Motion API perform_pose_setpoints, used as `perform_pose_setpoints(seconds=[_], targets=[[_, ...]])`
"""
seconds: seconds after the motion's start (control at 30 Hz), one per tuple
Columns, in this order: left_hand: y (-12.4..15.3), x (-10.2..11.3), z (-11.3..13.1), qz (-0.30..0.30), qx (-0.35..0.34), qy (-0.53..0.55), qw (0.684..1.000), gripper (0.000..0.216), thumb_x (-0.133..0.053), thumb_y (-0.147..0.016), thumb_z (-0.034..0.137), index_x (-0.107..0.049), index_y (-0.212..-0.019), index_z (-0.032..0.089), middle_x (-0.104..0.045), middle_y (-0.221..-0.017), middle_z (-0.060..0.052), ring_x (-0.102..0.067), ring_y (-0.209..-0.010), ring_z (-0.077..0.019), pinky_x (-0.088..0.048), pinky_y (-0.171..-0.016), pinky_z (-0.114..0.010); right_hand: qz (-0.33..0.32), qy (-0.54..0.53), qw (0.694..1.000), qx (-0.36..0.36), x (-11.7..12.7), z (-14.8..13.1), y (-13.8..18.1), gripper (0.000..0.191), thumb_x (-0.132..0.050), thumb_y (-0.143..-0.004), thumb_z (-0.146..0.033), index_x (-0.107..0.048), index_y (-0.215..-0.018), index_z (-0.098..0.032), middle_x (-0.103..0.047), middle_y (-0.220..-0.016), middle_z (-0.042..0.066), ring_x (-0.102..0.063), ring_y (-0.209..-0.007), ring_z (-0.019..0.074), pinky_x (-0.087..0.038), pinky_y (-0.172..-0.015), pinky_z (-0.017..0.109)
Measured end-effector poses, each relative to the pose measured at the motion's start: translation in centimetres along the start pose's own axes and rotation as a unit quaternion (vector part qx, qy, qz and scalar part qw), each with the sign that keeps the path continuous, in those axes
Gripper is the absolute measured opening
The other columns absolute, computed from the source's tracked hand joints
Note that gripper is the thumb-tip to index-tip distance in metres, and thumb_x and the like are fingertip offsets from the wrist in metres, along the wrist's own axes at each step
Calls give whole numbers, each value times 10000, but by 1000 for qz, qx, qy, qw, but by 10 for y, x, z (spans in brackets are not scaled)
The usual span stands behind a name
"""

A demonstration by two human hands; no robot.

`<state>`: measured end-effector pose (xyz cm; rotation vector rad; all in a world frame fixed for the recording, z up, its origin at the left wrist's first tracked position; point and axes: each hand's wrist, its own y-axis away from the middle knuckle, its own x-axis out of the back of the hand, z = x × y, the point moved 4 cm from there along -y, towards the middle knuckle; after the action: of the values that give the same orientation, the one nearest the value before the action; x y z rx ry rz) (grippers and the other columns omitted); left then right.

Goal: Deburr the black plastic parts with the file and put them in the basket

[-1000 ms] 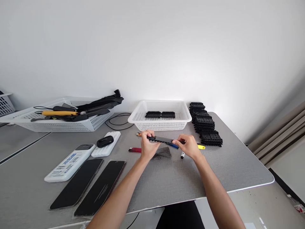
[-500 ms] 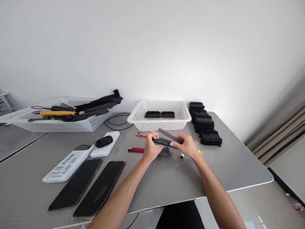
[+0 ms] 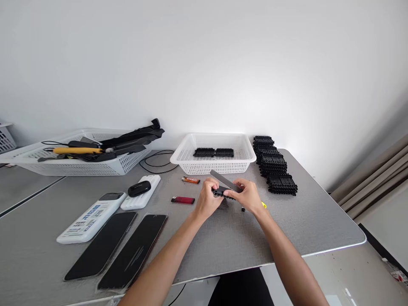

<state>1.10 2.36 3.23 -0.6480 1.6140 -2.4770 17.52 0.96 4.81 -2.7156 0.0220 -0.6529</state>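
Observation:
Above the table, my left hand grips the left end of a black plastic piece with a toothed edge. My right hand has its fingers closed on a flat dark grey strip, which slants up to the left over the black piece. The right thumb also presses at the black piece's right end, and the fingers hide part of it. Beneath the hands a small dark patch of residue shows on the table. A marker lies partly hidden under my right hand.
Behind the hands stands a white basket holding two black toothed pieces. Stacked similar pieces are to its right. Two lighters, two phones, white power banks and a tool-filled basket are leftward.
My left hand has moved slightly right along the black piece, closer to my right hand, uncovering more of the lighters. The grey strip stays in my right hand, shifted slightly left.

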Motion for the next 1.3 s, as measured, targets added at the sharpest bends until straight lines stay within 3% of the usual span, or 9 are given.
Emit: perform_pose_setpoints(seconds=[0.33,0.43,0.53,0.63,0.7,0.83,0.97,1.1,1.3], targets=[[-4,11,0,59,-13,-7,998,482,-607,-638,-6,-287,-882,259,-425,-810,30,-496,-715,-128,-442,-655,-261,19,10,994,-111,18,18,-3,418,-661,-752,-582,-710,-880,-187,-625,-695,17,-524,-610,142,-345,-535,244],[-4,13,2,81,-42,4,996,485,-634,-651,7,-294,-884,262,-428,-824,28,-510,-736,-135,-463,-679,-281,-34,-80,982,-167,11,24,-1,445,-691,-737,-549,-681,-991,-184,-559,-581,-27,-443,-479,104,-281,-454,229],[-4,12,3,77,-43,-9,996,480,-692,-656,65,-326,-895,260,-467,-938,-14,-557,-945,-199,-492,-829,-382,-47,-208,956,-201,6,25,0,531,-739,-704,-499,-619,-1117,-188,-433,-498,-96,-291,-384,61,-168,-384,212],[-4,9,-2,41,53,-35,997,518,-763,-617,147,-382,-952,251,-441,-1186,-98,-460,-1218,-292,-433,-980,-491,-1,-287,936,-201,11,26,-3,619,-803,-638,-452,-572,-1147,-185,-407,-504,-121,-231,-376,38,-121,-369,200],[-4,4,-8,-10,158,32,987,574,-781,-623,216,-402,-1052,249,-402,-1303,-131,-435,-1274,-302,-432,-1003,-484,34,-320,927,-192,17,26,-5,659,-830,-604,-435,-554,-1148,-185,-464,-535,-112,-227,-380,27,-128,-369,195],[-3,-7,-13,-55,333,280,899,640,-744,-713,365,-375,-1229,275,-534,-1290,-118,-577,-1165,-248,-497,-954,-410,80,-341,920,-178,24,27,-7,674,-853,-562,-418,-561,-1120,-178,-608,-652,-51,-244,-387,14,-161,-374,199],[-4,-6,-17,9,448,308,839,708,-796,-679,394,-427,-1267,257,-660,-1156,-96,-634,-1098,-260,-521,-922,-405,61,-316,932,-167,19,29,-7,624,-850,-570,-402,-599,-1094,-173,-651,-727,-14,-308,-402,24,-230,-397,211],[-5,-3,-23,18,459,265,848,530,-825,-628,402,-605,-1056,179,-691,-1083,-107,-652,-1026,-282,-523,-884,-407,38,-254,959,-124,15,28,-7,538,-834,-598,-434,-641,-1027,-173,-653,-782,12,-457,-492,71,-312,-455,224],[-9,12,-38,11,392,154,907,403,-816,-624,360,-557,-892,207,-638,-824,-5,-620,-790,-200,-493,-728,-319,80,-167,980,-78,28,23,-8,511,-531,-829,-675,-643,-823,-176,-572,-685,11,-390,-475,85,-295,-452,243]])
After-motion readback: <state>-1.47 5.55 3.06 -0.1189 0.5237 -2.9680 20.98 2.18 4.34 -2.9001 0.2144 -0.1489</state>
